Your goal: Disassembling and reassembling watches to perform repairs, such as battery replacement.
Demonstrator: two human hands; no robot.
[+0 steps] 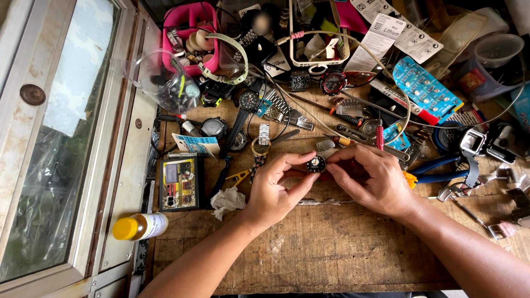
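Note:
A small round dark watch case (316, 163) sits between the fingertips of both hands above a worn wooden workbench (331, 248). My left hand (276, 185) pinches it from the left with thumb and fingers. My right hand (372, 176) grips it from the right, fingers curled over its edge. Whether a tool lies in the right fingers is hidden.
Several watches (249, 100), straps and metal bands crowd the bench's far half. A pink tray (190, 33) stands at the back, blue battery cards (425, 88) to the right, blue-handled pliers (441, 168) near my right hand. An open tester box (179, 184), crumpled tissue (227, 200) and yellow-capped bottle (141, 226) lie left.

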